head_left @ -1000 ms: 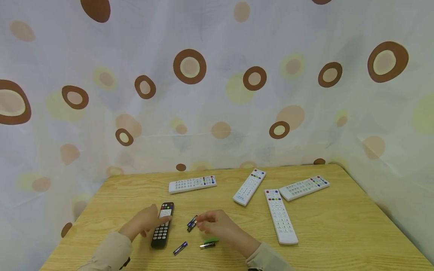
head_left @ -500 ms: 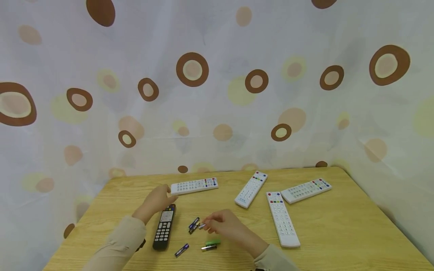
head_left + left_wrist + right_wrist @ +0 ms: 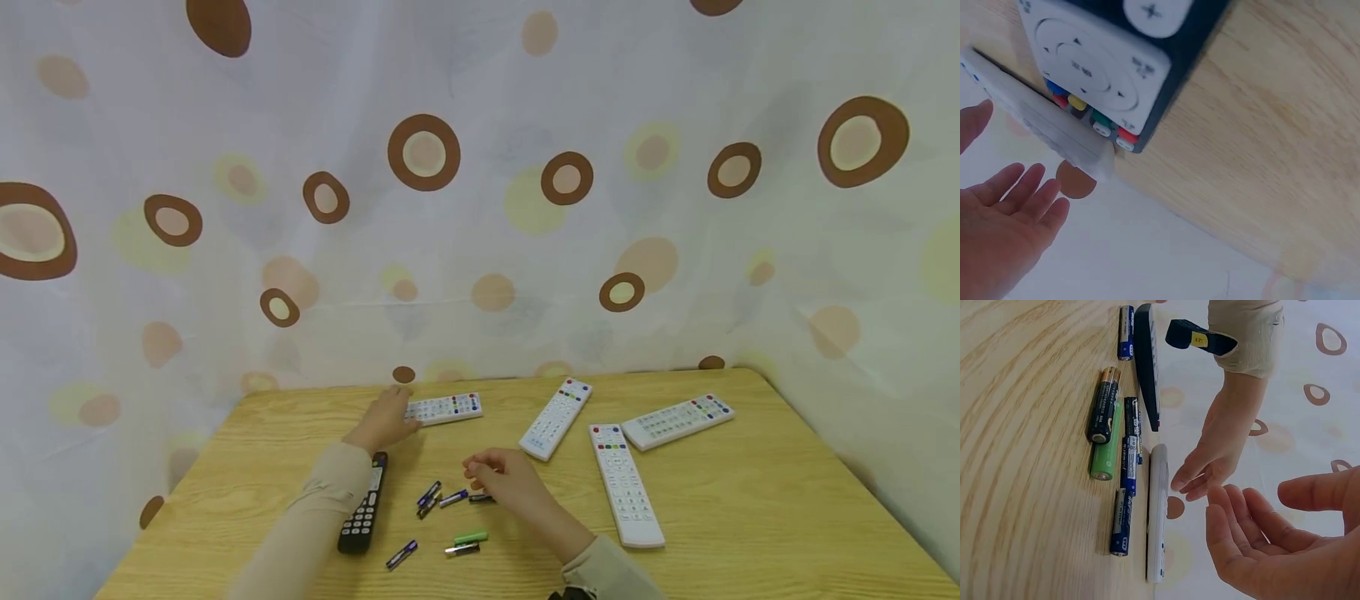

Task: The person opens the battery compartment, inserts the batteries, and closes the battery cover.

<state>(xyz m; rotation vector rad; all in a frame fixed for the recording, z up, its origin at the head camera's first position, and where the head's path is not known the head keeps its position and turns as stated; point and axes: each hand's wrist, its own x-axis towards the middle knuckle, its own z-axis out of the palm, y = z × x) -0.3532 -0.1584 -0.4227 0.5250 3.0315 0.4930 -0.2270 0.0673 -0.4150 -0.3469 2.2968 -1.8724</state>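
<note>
My left hand [image 3: 386, 419] reaches over the left end of a white remote control [image 3: 453, 407] at the back. Its fingers are relaxed and apart from this white remote [image 3: 1054, 119] in the left wrist view. Under my left forearm lies a black remote control [image 3: 363, 518], partly covered by the sleeve. My right hand [image 3: 513, 483] hovers above the table with thumb and fingers apart, holding nothing. A dark battery [image 3: 480, 498] sits partly hidden below it, beside a blue battery [image 3: 453, 498] and two more batteries [image 3: 429, 500].
Nearer the front lie a green battery [image 3: 471, 538], a black battery [image 3: 462, 550] and a purple-blue battery [image 3: 402, 554]. To the right are three white remotes: one tilted [image 3: 555, 419], one lengthwise [image 3: 626, 487], one slanting [image 3: 678, 422]. A spotted curtain [image 3: 480, 208] hangs behind the table.
My left hand has moved from the black remote forward to the white remote at the back. My right hand has drawn back slightly from the blue battery, which lies on the table.
</note>
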